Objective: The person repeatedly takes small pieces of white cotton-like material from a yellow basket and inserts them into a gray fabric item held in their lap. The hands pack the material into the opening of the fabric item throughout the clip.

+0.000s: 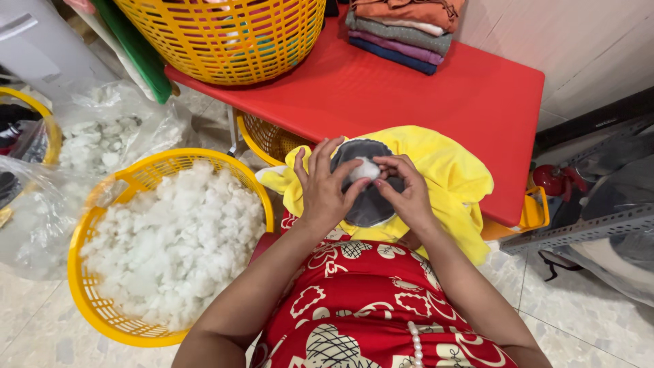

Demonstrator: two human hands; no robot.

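Two bare hands work together over the person's lap in the head view, the only view here. The left hand (325,185) and the right hand (407,193) both press on a dark grey fabric patch (368,201) that belongs to a soft yellow plush cover (446,178), which lies partly on the lap and partly on the edge of the red plastic worktop (436,95). Between the fingertips sits a small white tuft of stuffing (364,169); each grip is closed lightly on it, pinching, with the other fingers of the left hand spread. I judge the filling is at an early stage, because the yellow cover looks flat and loose. Much white fibre filling remains in the round yellow plastic basket (95,300) on the tiled floor (586,313) at the left. On the worktop stand another yellow basket (225,41) and a pile of folded cloths (402,31). Clear plastic bags (102,136) with more filling lie behind.
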